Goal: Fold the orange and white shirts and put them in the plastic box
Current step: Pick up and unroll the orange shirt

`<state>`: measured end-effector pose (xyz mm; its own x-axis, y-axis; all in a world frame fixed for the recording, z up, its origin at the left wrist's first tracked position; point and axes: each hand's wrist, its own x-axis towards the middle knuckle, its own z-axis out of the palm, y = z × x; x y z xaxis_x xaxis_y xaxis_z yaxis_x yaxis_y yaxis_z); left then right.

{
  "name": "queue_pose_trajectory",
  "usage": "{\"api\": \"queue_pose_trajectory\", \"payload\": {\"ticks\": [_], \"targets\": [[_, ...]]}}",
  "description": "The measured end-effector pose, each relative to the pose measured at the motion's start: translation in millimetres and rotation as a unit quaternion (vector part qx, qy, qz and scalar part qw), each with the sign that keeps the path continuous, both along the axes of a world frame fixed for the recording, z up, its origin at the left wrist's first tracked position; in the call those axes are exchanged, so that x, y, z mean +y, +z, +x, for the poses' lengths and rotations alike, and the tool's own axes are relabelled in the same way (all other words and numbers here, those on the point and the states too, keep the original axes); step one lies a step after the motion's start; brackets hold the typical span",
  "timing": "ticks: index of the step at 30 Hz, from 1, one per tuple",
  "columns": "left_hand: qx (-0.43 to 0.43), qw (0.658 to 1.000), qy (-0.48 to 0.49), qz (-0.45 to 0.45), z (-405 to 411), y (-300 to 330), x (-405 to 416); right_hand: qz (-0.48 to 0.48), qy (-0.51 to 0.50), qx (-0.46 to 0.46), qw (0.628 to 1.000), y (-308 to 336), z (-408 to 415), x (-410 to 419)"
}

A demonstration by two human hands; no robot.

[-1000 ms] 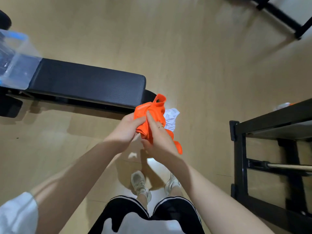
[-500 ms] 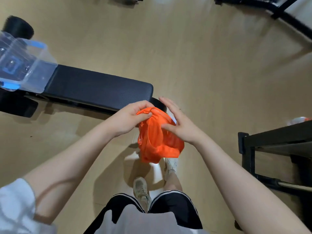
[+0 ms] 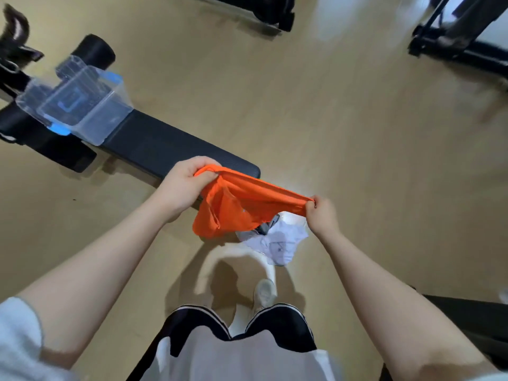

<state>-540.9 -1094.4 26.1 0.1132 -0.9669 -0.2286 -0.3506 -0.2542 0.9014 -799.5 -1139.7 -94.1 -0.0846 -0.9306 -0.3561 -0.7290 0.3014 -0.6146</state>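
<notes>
Pale wooden flooring runs under a black padded desk point(image 3: 176, 149), whose far end carries the clear, hard-walled plastic box point(image 3: 82, 105) with blue clips, open and waiting. Both hands hold the orange shirt point(image 3: 236, 207) in the air, left hand point(image 3: 184, 185) and right hand point(image 3: 321, 215) each with fingers curled on an edge, pulling the thin, limp cloth taut, probably to straighten it before folding. Below it, the white shirt point(image 3: 283, 243) lies crumpled on the floor.

Bright, even indoor light, probably from overhead. A pale glare patch shines on the floor point(image 3: 324, 111) beneath soft shadows. Wide-angle distortion bends the edges; motion blur smears the plastic box point(image 3: 79, 105) and the corners.
</notes>
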Motion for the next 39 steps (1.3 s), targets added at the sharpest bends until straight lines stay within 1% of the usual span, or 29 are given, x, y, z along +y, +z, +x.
{"api": "queue_pose_trajectory", "payload": {"ticks": [1,2,4,6,8,10,12,14,15,16,17,18,20,22,23,27,29,31,34,35,37,39], "targets": [[0.0,1.0,0.021,-0.009,-5.1,-0.5,-2.8,-0.002,-0.011,0.007,1.0,0.8,-8.3,-5.6],[0.008,0.999,0.035,-0.011,-10.4,-1.5,-5.0,0.002,-0.034,-0.005,0.999,3.4,-15.2,-10.8],[0.03,0.998,0.049,-0.005,-20.5,-4.1,-9.0,0.022,-0.091,-0.077,0.993,8.6,-25.2,-20.9],[0.054,0.997,0.051,-0.003,-30.9,-5.2,-13.3,0.039,-0.139,-0.169,0.975,15.3,-32.6,-29.9],[0.084,0.995,0.048,-0.003,-39.8,-5.3,-18.8,0.041,-0.158,-0.241,0.957,24.3,-40.4,-41.0],[0.095,0.995,0.042,0.01,-45.3,-5.9,-25.2,0.046,-0.15,-0.303,0.94,37.5,-46.0,-53.0],[0.042,0.998,0.034,0.028,-45.8,-7.6,-33.0,0.053,-0.131,-0.361,0.922,51.5,-46.8,-66.4],[-0.043,0.998,0.012,0.044,-43.0,-8.2,-40.0,0.065,-0.127,-0.409,0.901,63.3,-42.8,-80.4],[-0.082,0.996,0.001,0.046,-41.4,-7.6,-42.9,0.058,-0.115,-0.408,0.904,67.4,-39.3,-87.4],[-0.113,0.993,-0.004,0.044,-39.2,-6.7,-45.4,0.042,-0.088,-0.381,0.92,70.0,-34.5,-93.9],[-0.132,0.991,-0.003,0.034,-36.4,-5.2,-47.8,0.019,-0.05,-0.334,0.941,72.1,-28.4,-101.2],[-0.142,0.99,0.002,0.024,-32.9,-3.7,-50.0,-0.005,-0.015,-0.283,0.959,73.2,-21.8,-109.4],[-0.125,0.992,0.011,0.01,-22.6,-1.5,-53.0,-0.055,0.037,-0.2,0.978,76.4,-4.1,-126.5],[-0.108,0.994,0.02,0.023,-7.3,-5.0,-56.2,-0.102,0.087,-0.128,0.983,78.0,18.1,-144.3],[-0.121,0.992,0.023,0.039,2.7,-9.7,-58.2,-0.119,0.107,-0.098,0.982,78.7,30.4,-153.0],[-0.224,0.965,0.023,0.135,55.5,-47.0,-65.3,-0.15,0.145,-0.028,0.978,64.8,87.3,-186.3],[-0.254,0.954,0.052,0.148,85.3,-67.8,-72.6,-0.137,0.135,-0.027,0.981,47.0,117.6,-207.4],[-0.254,0.951,0.097,0.15,116.0,-87.1,-83.5,-0.1,0.111,-0.062,0.987,28.3,150.7,-226.1],[-0.246,0.945,0.149,0.156,165.4,-114.6,-105.4,-0.063,0.094,-0.141,0.984,0.2,213.0,-255.0],[-0.242,0.943,0.161,0.163,184.1,-124.7,-113.6,-0.046,0.09,-0.154,0.983,-9.4,236.0,-265.4],[-0.228,0.939,0.192,0.17,224.2,-146.3,-130.5,-0.021,0.098,-0.15,0.983,-30.8,284.7,-286.3],[-0.214,0.935,0.22,0.175,265.5,-167.9,-147.2,-0.022,0.129,-0.128,0.983,-58.6,337.4,-311.2]]}}
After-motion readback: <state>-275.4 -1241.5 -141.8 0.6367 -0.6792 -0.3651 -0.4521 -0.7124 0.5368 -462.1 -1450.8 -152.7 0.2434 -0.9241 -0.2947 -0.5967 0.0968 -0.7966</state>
